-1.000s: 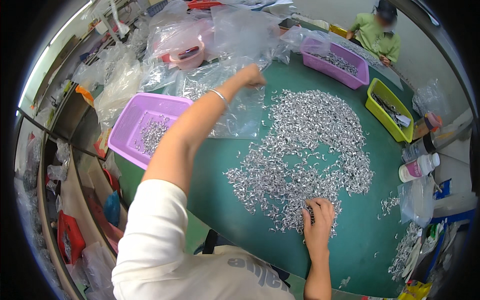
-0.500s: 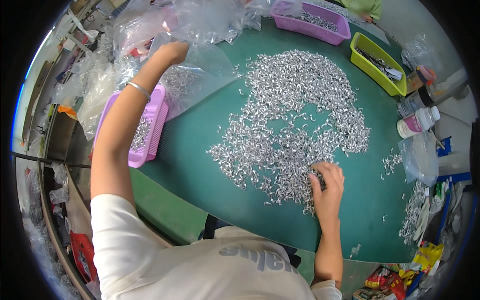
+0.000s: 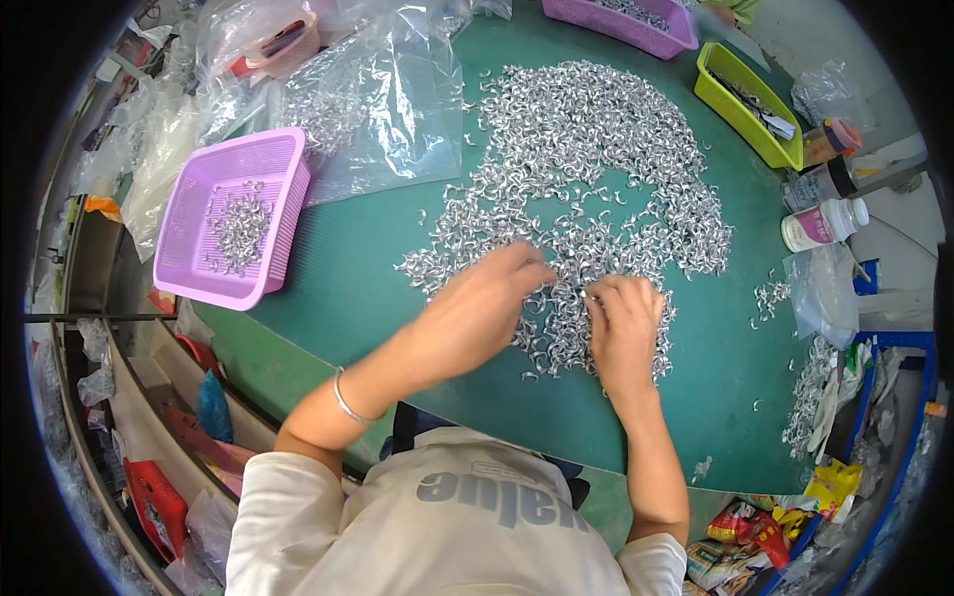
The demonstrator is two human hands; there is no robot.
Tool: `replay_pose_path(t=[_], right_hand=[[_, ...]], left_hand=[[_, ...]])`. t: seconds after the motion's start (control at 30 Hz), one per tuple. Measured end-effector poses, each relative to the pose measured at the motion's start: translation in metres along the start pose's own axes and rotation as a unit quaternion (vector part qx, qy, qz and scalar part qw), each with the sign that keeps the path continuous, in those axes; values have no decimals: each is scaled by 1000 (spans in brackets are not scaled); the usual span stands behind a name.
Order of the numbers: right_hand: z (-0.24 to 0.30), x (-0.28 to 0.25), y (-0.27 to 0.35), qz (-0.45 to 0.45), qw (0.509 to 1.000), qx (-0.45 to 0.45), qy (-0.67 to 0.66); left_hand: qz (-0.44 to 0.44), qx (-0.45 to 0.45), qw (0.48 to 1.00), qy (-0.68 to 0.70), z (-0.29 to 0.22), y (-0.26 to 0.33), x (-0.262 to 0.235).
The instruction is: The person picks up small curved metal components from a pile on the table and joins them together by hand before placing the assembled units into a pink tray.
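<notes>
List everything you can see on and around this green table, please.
small metal pieces: too many to count, silver, spread in a wide heap across the table
green table: one, round
purple basket: one, at the left edge, a small pile of metal pieces inside
second purple basket: one, at the far edge, metal pieces inside
lime-green tray: one, far right
clear plastic bag: one, lying flat beyond the heap's left side
bottles: about three, white and dark, at the right edge
silver bangle: one, on the left wrist
left hand: on the near edge of the heap
right hand: on the heap beside it
</notes>
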State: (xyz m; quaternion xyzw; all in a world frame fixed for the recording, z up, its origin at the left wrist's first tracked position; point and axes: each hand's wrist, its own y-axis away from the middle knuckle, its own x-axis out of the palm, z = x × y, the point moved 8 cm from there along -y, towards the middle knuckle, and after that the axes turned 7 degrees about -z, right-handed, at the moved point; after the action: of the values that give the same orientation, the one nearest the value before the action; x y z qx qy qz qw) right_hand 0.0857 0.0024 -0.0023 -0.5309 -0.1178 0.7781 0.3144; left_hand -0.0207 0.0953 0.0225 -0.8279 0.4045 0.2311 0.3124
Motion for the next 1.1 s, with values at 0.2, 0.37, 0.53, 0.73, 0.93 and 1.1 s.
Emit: replay_pose_path(t=[0.2, 0.37, 0.53, 0.73, 0.93, 1.1], right_hand=[[-36, -15, 25, -58, 939, 233, -247], [-22, -26, 40, -76, 871, 316, -369], [-26, -13, 57, -87, 833, 367, -404], [-15, -9, 61, -56, 756, 392, -521], [-10, -25, 54, -83, 901, 276, -325], [-35, -59, 66, -45, 965, 256, 5]], left_hand=[[5, -84, 994, 69, 1, 37, 21], [72, -185, 949, 246, 6, 46, 41], [72, -303, 851, 423, 10, 50, 67], [39, -309, 828, 466, 8, 45, 76], [-62, -211, 931, 292, 8, 36, 58], [-127, -129, 983, 36, 28, 28, 18]])
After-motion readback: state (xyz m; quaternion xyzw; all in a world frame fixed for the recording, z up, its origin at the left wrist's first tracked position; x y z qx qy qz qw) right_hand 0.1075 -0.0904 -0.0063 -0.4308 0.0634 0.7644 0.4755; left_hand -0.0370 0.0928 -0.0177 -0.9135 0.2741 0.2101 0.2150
